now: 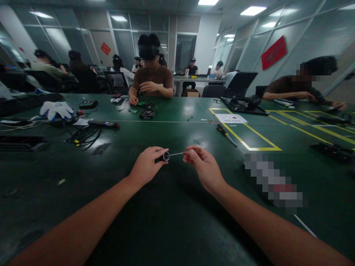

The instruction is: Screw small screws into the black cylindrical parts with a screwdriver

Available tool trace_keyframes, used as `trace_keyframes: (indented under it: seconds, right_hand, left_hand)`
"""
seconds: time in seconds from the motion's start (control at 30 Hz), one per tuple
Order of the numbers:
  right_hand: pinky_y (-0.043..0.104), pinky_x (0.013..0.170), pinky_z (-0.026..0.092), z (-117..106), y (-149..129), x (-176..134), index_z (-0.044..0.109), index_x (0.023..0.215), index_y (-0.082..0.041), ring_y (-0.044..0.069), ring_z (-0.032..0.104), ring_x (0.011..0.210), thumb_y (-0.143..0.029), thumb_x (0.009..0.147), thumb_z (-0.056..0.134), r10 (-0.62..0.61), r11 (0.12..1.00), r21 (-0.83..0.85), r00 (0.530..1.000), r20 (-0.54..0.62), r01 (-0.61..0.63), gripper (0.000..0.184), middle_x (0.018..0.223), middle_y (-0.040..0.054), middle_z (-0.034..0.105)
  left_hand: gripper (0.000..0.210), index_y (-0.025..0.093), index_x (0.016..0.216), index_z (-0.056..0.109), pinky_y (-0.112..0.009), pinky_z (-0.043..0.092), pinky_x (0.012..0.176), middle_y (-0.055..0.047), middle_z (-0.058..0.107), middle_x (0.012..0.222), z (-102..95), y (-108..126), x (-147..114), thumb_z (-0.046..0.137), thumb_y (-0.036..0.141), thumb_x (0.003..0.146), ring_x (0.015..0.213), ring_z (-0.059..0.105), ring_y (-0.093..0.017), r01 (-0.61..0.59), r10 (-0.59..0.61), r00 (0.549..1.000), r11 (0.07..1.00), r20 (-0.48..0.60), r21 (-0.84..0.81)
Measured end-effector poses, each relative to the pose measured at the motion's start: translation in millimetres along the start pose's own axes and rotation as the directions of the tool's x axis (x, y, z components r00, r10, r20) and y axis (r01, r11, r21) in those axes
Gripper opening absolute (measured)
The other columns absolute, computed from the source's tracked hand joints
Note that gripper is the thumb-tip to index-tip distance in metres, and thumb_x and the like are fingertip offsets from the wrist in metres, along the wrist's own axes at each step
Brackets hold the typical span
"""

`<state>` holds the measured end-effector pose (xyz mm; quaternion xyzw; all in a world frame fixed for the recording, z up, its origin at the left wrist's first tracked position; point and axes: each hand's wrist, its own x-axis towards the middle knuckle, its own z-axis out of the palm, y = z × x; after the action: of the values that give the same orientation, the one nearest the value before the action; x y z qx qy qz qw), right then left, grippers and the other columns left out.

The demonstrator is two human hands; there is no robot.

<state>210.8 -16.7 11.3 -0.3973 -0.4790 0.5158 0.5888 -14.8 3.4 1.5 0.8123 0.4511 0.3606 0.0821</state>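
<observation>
One small round part [166,156] is being held above the green bench [161,131], pinched between the thumb and fingers of the left hand [149,163]. The right hand [200,162] is pinching a thin metal tool [176,153], pointing it at the part; whether the tip is touching, I cannot tell. Beyond the right hand, a black-and-yellow screwdriver [222,130] is lying near a white sheet [231,118], and a co-worker [163,77] is sitting opposite.
</observation>
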Motion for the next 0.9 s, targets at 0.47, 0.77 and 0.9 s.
trace_keyframes:
  seconds: [0.47,0.77,0.9]
  right_hand:
    - [0.032,0.068,0.047,2,-6,-7,0.074,0.102,-0.022,0.015,0.06,0.068,-0.046,0.089,0.074,-0.073,0.98,-0.191,0.995,-0.062,0.06,0.027,0.078,-0.0003,0.069]
    - [0.034,0.08,0.054,2,5,-1,0.077,0.094,-0.021,0.016,0.065,0.078,-0.048,0.08,0.083,0.053,0.995,0.085,0.992,-0.116,-0.043,0.03,0.085,0.0016,0.071]
    - [0.036,0.078,0.057,-8,2,9,0.075,0.082,-0.019,0.015,0.06,0.067,-0.043,0.079,0.085,0.282,0.932,0.246,0.959,-0.034,-0.266,0.027,0.072,0.0005,0.065]
  left_hand:
    - [0.047,0.022,0.13,0.072,-0.046,0.056,0.102,-0.006,0.074,0.123,-0.4,3,0,0.081,0.013,0.085,0.115,0.067,-0.025,0.028,-0.028,0.999,1.0,0.036,0.0]
    - [0.048,0.024,0.131,0.071,-0.043,0.056,0.1,-0.006,0.073,0.123,3.4,1,-3,0.079,0.011,0.086,0.114,0.066,-0.024,-0.025,0.025,0.999,1.0,0.043,0.006]
    - [0.045,0.026,0.13,0.071,-0.043,0.056,0.102,-0.005,0.073,0.123,3.1,0,-1,0.075,0.009,0.088,0.115,0.066,-0.024,-0.028,0.028,0.999,1.0,0.024,0.005]
